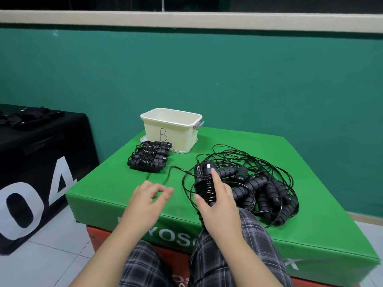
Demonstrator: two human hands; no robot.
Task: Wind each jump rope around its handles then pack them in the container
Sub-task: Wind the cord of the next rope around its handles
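Observation:
My right hand [217, 206] grips a pair of black jump-rope handles [204, 183] held upright, with cord wound round their lower half; my forefinger lies along them. My left hand [148, 200] hovers to the left with loosely curled fingers, close to a loose strand of black cord [167, 172]; whether it pinches the cord I cannot tell. Several wound ropes [149, 156] lie in a neat stack in front of the cream container [172, 129] marked B. A tangled heap of unwound ropes [267, 191] lies at the right.
Everything sits on a green padded box [290, 235] stacked on a red one. A black box [41, 172] with white numbers stands at the left, dark straps on top. A green wall is behind, white floor tiles below. My checked trouser legs are at the bottom.

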